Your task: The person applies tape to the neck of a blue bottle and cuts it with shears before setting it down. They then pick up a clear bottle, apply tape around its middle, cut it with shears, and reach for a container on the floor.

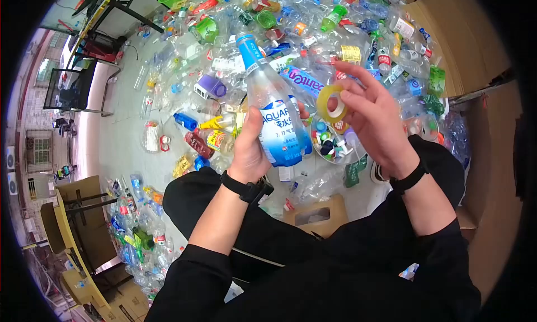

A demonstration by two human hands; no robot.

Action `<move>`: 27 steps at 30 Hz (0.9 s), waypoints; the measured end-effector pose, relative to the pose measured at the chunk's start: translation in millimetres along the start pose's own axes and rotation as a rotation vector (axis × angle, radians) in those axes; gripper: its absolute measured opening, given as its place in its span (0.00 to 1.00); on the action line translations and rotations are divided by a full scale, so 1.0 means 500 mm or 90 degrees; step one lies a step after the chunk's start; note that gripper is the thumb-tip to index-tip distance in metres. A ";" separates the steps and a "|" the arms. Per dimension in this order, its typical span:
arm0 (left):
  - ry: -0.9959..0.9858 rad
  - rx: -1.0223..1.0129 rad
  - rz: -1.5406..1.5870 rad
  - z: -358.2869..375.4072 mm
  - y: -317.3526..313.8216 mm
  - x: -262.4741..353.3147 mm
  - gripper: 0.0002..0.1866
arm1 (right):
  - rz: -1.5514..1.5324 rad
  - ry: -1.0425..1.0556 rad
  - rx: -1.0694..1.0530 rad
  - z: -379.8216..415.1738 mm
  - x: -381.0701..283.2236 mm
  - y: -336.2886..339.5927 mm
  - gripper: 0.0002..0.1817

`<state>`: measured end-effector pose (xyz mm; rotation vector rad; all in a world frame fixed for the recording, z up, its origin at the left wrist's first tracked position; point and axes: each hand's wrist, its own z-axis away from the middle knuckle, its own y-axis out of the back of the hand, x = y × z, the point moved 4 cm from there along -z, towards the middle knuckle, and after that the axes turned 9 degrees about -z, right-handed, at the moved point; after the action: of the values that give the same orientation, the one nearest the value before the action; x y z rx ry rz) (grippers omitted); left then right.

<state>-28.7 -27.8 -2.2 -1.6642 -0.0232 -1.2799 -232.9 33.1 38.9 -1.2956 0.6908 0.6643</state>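
Note:
My left hand (250, 148) is wrapped round a clear bottle (274, 112) with a blue and white label and a blue-wrapped neck. The bottle stands nearly upright, its top leaning a little to the left. To its right, my right hand (366, 101) holds a roll of yellowish clear tape (331, 103) between thumb and fingers, apart from the bottle. Below the tape sits a round container (342, 158) with several small caps and pump tops in it. Black bands circle both wrists.
Many plastic bottles cover the floor ahead, among them a purple-labelled bottle (302, 80) and a green one (334, 18). A cardboard box (319, 215) lies between my legs. Large cardboard (492, 148) stands at the right, a black chair (70, 90) at the left.

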 end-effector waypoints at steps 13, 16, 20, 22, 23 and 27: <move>0.030 0.113 -0.132 -0.003 0.017 0.001 0.37 | 0.082 0.029 -0.065 0.020 0.040 -0.049 0.29; 0.022 0.127 -0.165 -0.009 0.006 0.011 0.38 | 0.092 0.045 -0.056 0.016 0.022 -0.048 0.29; 0.019 0.147 -0.239 -0.012 -0.012 0.014 0.43 | 0.241 0.194 -0.047 0.004 -0.031 -0.034 0.28; 0.020 0.131 -0.264 -0.014 -0.025 0.015 0.43 | 0.306 0.235 -0.053 -0.002 -0.048 -0.031 0.29; 0.020 0.115 -0.289 -0.015 -0.031 0.012 0.44 | 0.371 0.276 -0.059 0.001 -0.056 -0.029 0.29; 0.035 0.080 -0.325 -0.015 -0.022 -0.006 0.44 | 0.450 0.334 -0.061 0.006 -0.059 -0.040 0.23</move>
<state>-41.3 -26.0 2.7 -1.5659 -0.5130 -1.6618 -235.8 31.3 74.5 -1.3185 1.6043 0.9337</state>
